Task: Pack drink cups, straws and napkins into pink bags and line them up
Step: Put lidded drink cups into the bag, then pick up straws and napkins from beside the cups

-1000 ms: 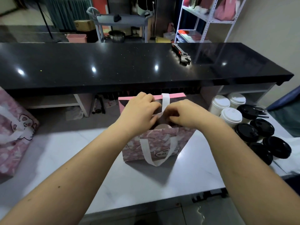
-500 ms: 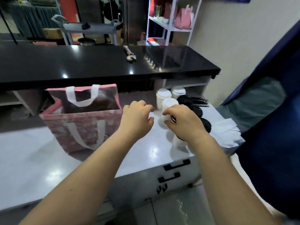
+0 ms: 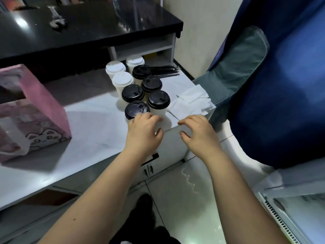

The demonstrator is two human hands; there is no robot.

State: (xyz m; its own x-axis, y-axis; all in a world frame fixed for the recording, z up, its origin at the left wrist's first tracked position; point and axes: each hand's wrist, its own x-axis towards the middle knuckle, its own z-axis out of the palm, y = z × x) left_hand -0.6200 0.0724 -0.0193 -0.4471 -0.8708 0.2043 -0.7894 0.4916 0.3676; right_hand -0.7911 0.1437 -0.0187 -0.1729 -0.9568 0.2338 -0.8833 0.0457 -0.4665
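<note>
My left hand (image 3: 144, 132) curls over the nearest black-lidded cup (image 3: 136, 110), though I cannot tell whether it grasps it. My right hand (image 3: 197, 133) is loose and spread, holding nothing, just short of the napkins (image 3: 191, 101). That cup stands foremost in a cluster on the white counter (image 3: 98, 124), with the straws (image 3: 165, 71) behind and the pink bag (image 3: 35, 110) well to the left.

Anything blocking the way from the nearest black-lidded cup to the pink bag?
Nothing visible. Only bare white counter lies between the black-lidded white paper cup by the left hand and the pink paper bag.
</note>
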